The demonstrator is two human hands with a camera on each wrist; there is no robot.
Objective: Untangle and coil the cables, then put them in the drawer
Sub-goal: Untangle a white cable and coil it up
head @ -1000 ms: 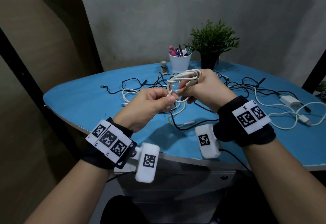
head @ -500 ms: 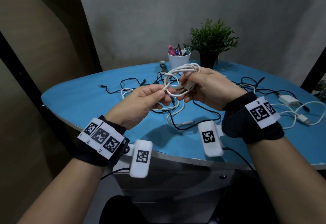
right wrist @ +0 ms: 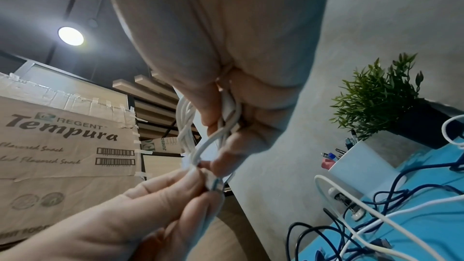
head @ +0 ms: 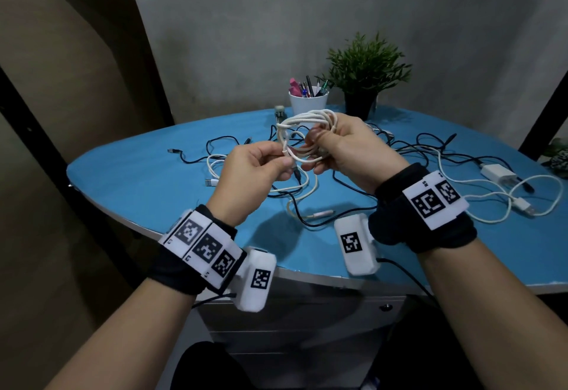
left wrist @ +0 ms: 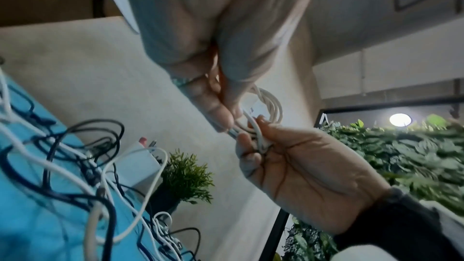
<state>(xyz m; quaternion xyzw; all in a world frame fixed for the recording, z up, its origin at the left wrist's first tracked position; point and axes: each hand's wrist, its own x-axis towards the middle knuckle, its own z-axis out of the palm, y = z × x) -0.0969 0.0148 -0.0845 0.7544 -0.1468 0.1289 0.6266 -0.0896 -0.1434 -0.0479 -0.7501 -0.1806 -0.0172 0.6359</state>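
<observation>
A white cable (head: 302,136) wound into a coil of several loops hangs in the air above the blue table (head: 147,180). My right hand (head: 347,149) grips the coil's right side, fingers curled round the loops (right wrist: 226,118). My left hand (head: 258,174) pinches the cable's loose end at the coil's left side (left wrist: 236,130), where the plug tip (right wrist: 214,183) shows between thumb and fingertips. Under the hands, tangled black cables (head: 353,183) and white cables (head: 215,168) lie spread on the table. The drawer unit (head: 307,322) stands below the table's front edge, its drawers closed.
A white pen cup (head: 308,102) and a potted plant (head: 365,76) stand at the table's back. A white charger (head: 498,173) with its cable lies at the right. A cardboard box (right wrist: 62,142) stands to the left, seen in the right wrist view.
The coil has turned from edge-on and tight at the right hand to a wider open ring facing me. My left hand moved a little left, still pinching the cable end.
</observation>
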